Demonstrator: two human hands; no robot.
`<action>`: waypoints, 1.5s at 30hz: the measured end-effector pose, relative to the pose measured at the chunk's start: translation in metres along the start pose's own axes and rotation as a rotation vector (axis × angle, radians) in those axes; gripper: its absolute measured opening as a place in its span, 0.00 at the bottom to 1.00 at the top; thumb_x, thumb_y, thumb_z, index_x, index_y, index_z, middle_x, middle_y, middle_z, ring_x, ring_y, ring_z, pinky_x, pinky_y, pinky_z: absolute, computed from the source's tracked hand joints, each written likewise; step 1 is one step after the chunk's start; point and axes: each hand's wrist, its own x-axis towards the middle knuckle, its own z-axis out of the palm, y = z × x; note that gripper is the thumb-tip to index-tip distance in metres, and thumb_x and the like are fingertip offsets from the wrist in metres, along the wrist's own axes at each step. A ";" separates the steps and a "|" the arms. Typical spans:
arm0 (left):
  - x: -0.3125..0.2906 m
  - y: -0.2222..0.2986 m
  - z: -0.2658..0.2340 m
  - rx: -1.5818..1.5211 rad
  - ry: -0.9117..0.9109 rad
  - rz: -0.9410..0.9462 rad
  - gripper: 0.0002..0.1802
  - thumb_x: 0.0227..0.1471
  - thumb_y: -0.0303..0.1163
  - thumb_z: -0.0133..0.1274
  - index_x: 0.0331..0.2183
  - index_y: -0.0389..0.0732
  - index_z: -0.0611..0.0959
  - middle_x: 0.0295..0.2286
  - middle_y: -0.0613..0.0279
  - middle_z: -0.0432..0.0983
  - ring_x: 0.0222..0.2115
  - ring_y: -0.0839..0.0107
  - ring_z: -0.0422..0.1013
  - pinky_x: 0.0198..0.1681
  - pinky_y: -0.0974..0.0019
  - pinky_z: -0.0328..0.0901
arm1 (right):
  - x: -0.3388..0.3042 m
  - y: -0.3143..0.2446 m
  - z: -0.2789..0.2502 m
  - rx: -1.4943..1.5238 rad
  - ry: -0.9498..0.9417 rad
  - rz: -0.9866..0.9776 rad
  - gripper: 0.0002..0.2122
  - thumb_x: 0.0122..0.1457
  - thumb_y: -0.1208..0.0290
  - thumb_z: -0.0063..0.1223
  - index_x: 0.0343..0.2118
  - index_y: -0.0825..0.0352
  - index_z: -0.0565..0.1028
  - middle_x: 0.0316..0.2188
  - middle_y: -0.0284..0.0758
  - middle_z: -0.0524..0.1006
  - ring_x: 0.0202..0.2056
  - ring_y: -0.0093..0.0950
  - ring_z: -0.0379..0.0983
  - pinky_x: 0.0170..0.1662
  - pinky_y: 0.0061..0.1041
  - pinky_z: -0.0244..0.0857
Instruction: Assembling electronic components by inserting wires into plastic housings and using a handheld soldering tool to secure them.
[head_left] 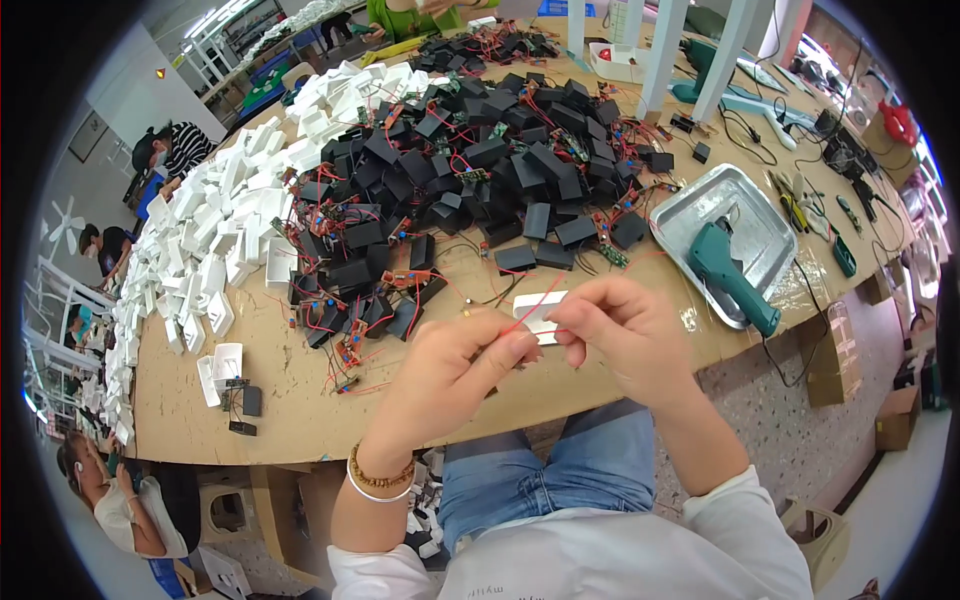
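My left hand (455, 365) is closed in a pinch, with a red wire (541, 303) rising from between its thumb and forefinger. My right hand (630, 335) faces it a short way off, thumb and fingertips pressed together; red wire runs toward its fingertips too. Just behind the fingertips is a white plastic case (535, 300), partly covered by both hands. Whether it rests on the table or is held, I cannot tell. Beyond my hands lies a large heap of black boxes (485, 150) with red wires and small circuit boards.
White plastic cases (215, 220) are piled at the left. To the right, a metal tray (690, 215) holds a green glue gun (735, 275), its cord hanging over the table edge. Pliers (790, 205) lie past it. White posts (665, 60) stand at the back. Other people sit farther left.
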 end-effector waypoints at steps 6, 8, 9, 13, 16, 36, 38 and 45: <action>-0.001 -0.014 0.018 0.082 0.011 -0.139 0.10 0.56 0.31 0.48 0.34 0.35 0.80 0.20 0.59 0.75 0.22 0.66 0.71 0.27 0.67 0.63 | 0.008 0.022 0.000 -0.330 0.065 -0.118 0.06 0.57 0.74 0.53 0.35 0.71 0.76 0.27 0.32 0.77 0.24 0.15 0.68 0.27 0.15 0.64; -0.003 -0.023 0.018 0.193 -0.020 -0.127 0.10 0.56 0.31 0.48 0.34 0.36 0.79 0.19 0.60 0.75 0.21 0.67 0.71 0.26 0.67 0.63 | 0.010 0.025 -0.010 -0.583 0.152 -0.281 0.07 0.57 0.74 0.54 0.35 0.71 0.75 0.26 0.30 0.77 0.24 0.14 0.68 0.26 0.15 0.62; -0.004 -0.026 0.018 0.283 0.044 -0.139 0.09 0.56 0.31 0.48 0.33 0.36 0.79 0.18 0.61 0.74 0.19 0.68 0.71 0.24 0.67 0.63 | 0.010 0.029 -0.019 -0.582 0.155 -0.272 0.07 0.57 0.74 0.54 0.35 0.71 0.75 0.26 0.30 0.77 0.24 0.14 0.68 0.26 0.15 0.62; 0.000 -0.037 0.037 0.091 0.222 -0.318 0.08 0.54 0.30 0.50 0.31 0.35 0.79 0.14 0.64 0.72 0.13 0.68 0.67 0.19 0.67 0.61 | 0.010 0.055 -0.052 -0.745 0.445 -0.172 0.10 0.53 0.69 0.59 0.33 0.70 0.76 0.23 0.30 0.76 0.22 0.15 0.68 0.25 0.17 0.61; 0.008 -0.036 0.051 0.029 0.212 -0.458 0.07 0.50 0.30 0.54 0.31 0.36 0.80 0.23 0.61 0.76 0.24 0.63 0.71 0.28 0.64 0.64 | 0.009 0.081 -0.061 -0.967 0.452 -0.142 0.11 0.50 0.65 0.60 0.29 0.70 0.76 0.20 0.32 0.75 0.21 0.19 0.69 0.25 0.20 0.62; 0.027 -0.061 0.097 0.327 0.238 -0.128 0.10 0.42 0.29 0.62 0.29 0.34 0.84 0.46 0.46 0.69 0.41 0.53 0.71 0.41 0.60 0.68 | -0.004 0.101 -0.071 -1.187 0.560 -0.240 0.14 0.48 0.64 0.62 0.18 0.65 0.69 0.15 0.34 0.72 0.17 0.28 0.71 0.20 0.27 0.63; 0.027 -0.057 0.094 0.333 0.167 -0.097 0.12 0.39 0.31 0.64 0.28 0.34 0.84 0.47 0.46 0.68 0.43 0.52 0.69 0.42 0.59 0.67 | -0.003 0.099 -0.070 -1.174 0.569 -0.209 0.14 0.49 0.64 0.62 0.18 0.65 0.69 0.15 0.35 0.72 0.16 0.29 0.71 0.20 0.28 0.63; 0.025 -0.059 0.095 0.427 0.160 -0.099 0.11 0.37 0.31 0.65 0.25 0.34 0.83 0.49 0.45 0.65 0.45 0.50 0.67 0.44 0.57 0.66 | -0.002 0.099 -0.067 -1.154 0.591 -0.183 0.13 0.49 0.64 0.61 0.18 0.65 0.70 0.14 0.35 0.72 0.16 0.29 0.70 0.20 0.28 0.63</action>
